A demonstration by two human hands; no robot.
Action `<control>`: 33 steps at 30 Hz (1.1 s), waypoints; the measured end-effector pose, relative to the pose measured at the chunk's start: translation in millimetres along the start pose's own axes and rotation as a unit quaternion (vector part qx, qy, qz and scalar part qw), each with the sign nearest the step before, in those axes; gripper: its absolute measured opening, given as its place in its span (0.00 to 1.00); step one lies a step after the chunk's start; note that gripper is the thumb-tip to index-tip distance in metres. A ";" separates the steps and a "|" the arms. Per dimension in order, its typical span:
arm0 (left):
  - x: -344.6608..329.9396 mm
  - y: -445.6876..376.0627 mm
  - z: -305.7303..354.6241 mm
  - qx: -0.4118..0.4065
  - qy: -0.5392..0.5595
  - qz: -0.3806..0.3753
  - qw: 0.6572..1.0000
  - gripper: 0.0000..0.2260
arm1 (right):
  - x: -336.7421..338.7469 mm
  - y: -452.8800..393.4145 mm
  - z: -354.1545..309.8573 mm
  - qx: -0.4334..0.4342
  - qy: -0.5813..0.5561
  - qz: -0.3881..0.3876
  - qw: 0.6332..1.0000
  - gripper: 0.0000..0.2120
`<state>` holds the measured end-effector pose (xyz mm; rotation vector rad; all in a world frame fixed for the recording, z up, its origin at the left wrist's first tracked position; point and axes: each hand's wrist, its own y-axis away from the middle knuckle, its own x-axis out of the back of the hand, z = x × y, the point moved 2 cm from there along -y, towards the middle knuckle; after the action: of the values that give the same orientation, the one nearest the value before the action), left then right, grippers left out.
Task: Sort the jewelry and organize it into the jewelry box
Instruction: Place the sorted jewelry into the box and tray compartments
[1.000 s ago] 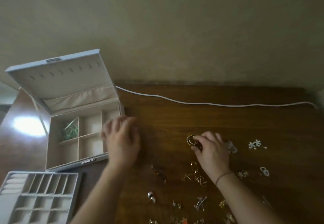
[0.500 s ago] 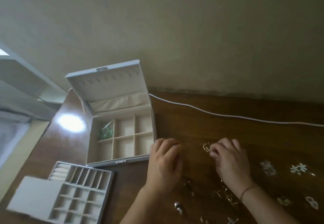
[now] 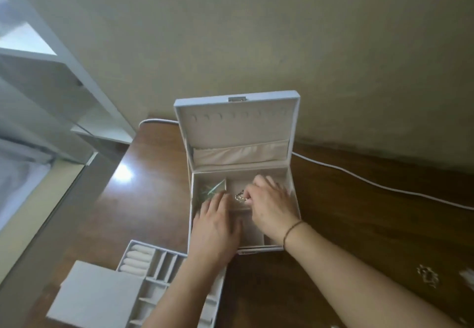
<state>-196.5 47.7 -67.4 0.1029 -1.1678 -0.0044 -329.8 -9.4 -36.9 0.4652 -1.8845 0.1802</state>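
The fingers (image 3: 252,194) of the right hand (image 3: 272,207) are curled and pressed together around a small gold-and-silver metal jewelry piece (image 3: 239,197), which is pinched at their tips. The piece is held at the centre of the frame, over the rear middle compartment of the open white jewelry box with beige lining (image 3: 238,135). Whether it already touches the compartment floor cannot be told. Its shape is blurred, so no long axis can be given.

The left hand (image 3: 215,225) is laid flat, fingers straight and close together, on the lower left part of the box; its fingertips lie just left of the piece. The right hand is the nearer of the two, since the piece is already in its grip.

The governing relation is judged to be vertical: the compartment lies directly beneath the pinched piece, so release is expected to require only a parting of the fingers. A green item (image 3: 213,190) occupies the rear left compartment, beside the target one.

A white tray insert with ring rolls (image 3: 143,263) rests on the brown wooden surface (image 3: 359,225) at lower left. Another ornament (image 3: 427,275) remains on the surface at lower right, well apart.
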 end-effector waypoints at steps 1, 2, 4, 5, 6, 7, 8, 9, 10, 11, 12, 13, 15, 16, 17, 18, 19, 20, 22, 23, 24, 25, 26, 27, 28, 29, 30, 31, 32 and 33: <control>-1.0 -1.3 -0.2 0.008 0.004 -0.010 1.000 0.25 | -4.5 -7.8 -3.1 -0.012 0.028 -0.004 1.000 0.08; -1.7 -1.4 0.1 0.014 0.007 -0.017 1.000 0.26 | -8.8 -13.9 -5.2 -0.024 0.048 -0.010 0.999 0.09; -0.8 0.7 2.1 0.016 0.011 -0.024 1.000 0.26 | -15.8 -21.5 -7.8 -0.050 0.069 -0.022 0.996 0.08; 0.7 2.3 2.5 0.016 0.015 -0.026 0.999 0.25 | -18.9 -23.2 -8.7 -0.061 0.072 -0.024 0.995 0.08; 2.2 3.4 2.8 0.016 0.020 -0.026 0.999 0.24 | -21.5 -23.7 -9.2 -0.066 0.072 -0.023 0.995 0.08; 3.5 4.5 3.0 0.016 0.025 -0.026 0.999 0.23 | -23.5 -23.7 -9.4 -0.069 0.073 -0.023 0.995 0.08; 4.5 5.2 3.0 0.015 0.029 -0.027 0.999 0.22 | -24.9 -23.4 -8.9 -0.074 0.072 -0.023 0.994 0.08; 4.2 5.6 2.5 0.014 0.032 -0.028 0.999 0.21 | -25.6 -23.7 -8.1 -0.081 0.068 -0.026 0.994 0.09; 4.1 5.4 2.2 0.014 0.035 -0.030 0.999 0.21 | -25.3 -24.3 -7.6 -0.087 0.064 -0.029 0.994 0.09; 4.2 5.3 1.9 0.015 0.035 -0.035 0.999 0.21 | -24.7 -24.9 -6.8 -0.094 0.059 -0.034 0.993 0.10; 4.1 5.0 1.5 0.016 0.034 -0.040 0.998 0.22 | -24.8 -25.1 -5.0 -0.099 0.049 -0.042 0.993 0.11; 4.0 4.7 1.3 0.018 0.031 -0.043 0.998 0.22 | -23.8 -25.1 -3.9 -0.099 0.034 -0.048 0.993 0.12; 3.4 5.3 -0.3 0.018 0.020 -0.050 0.998 0.22 | -20.5 -18.7 -0.9 -0.077 0.004 -0.036 0.996 0.13; 3.1 6.0 -1.3 0.016 0.017 -0.048 0.999 0.21 | -15.8 -10.7 0.9 -0.056 -0.008 -0.012 0.998 0.13; 2.9 6.8 -2.6 0.009 0.021 -0.038 0.999 0.20 | -8.4 1.2 3.7 -0.031 -0.019 0.029 0.999 0.12; 3.3 7.8 -4.0 -0.001 0.028 -0.023 0.999 0.18 | 0.6 17.1 8.3 -0.013 -0.031 0.081 0.996 0.10; 4.2 9.0 -5.5 -0.013 0.032 -0.005 0.999 0.17 | 11.0 37.9 13.7 -0.002 -0.048 0.133 0.990 0.09; 5.6 9.8 -6.0 -0.030 0.032 0.014 0.999 0.16 | 20.7 61.7 21.7 -0.003 -0.061 0.174 0.983 0.08; 5.3 12.5 -1.5 -0.071 0.033 0.068 0.995 0.15 | 36.6 114.6 44.9 -0.050 -0.065 0.212 0.974 0.09; 4.3 14.7 4.3 -0.089 0.040 0.096 0.991 0.15 | 41.0 140.2 59.2 -0.105 -0.072 0.218 0.968 0.09; 2.2 17.7 14.5 -0.107 0.050 0.118 0.986 0.14 | 41.6 165.6 77.0 -0.176 -0.093 0.218 0.955 0.07; -0.8 21.3 28.4 -0.128 0.062 0.131 0.981 0.14 | 40.7 188.2 95.3 -0.248 -0.133 0.213 0.936 0.05; -3.5 25.0 46.2 -0.155 0.078 0.133 0.976 0.13 | 38.8 207.6 113.5 -0.325 -0.183 0.199 0.906 0.05; -8.2 30.0 67.1 -0.187 0.097 0.124 0.970 0.12 | 37.2 226.7 132.4 -0.389 -0.221 0.183 0.875 0.06; -14.1 35.3 89.0 -0.224 0.116 0.104 0.962 0.11 | 36.8 243.1 149.5 -0.431 -0.230 0.167 0.856 0.07; -22.9 41.0 111.0 -0.259 0.134 0.073 0.954 0.10 | 37.9 256.7 164.6 -0.461 -0.227 0.152 0.844 0.08; -32.8 46.7 133.3 -0.289 0.143 0.037 0.946 0.09 | 39.7 266.7 178.2 -0.481 -0.218 0.144 0.837 0.08; -42.8 51.7 155.6 -0.307 0.142 -0.004 0.941 0.09 | 41.5 273.7 189.7 -0.496 -0.212 0.141 0.830 0.09; -53.0 55.8 176.9 -0.312 0.132 -0.050 0.939 0.10 | 42.4 277.8 200.7 -0.499 -0.204 0.137 0.831 0.09; -64.1 58.7 197.5 -0.308 0.114 -0.096 0.940 0.12 | 42.9 279.0 209.7 -0.496 -0.194 0.132 0.836 0.10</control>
<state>-405.9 94.2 -44.7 -0.3319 -0.8767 -0.5163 -636.4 162.5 -44.5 -0.5159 -2.1274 -0.7503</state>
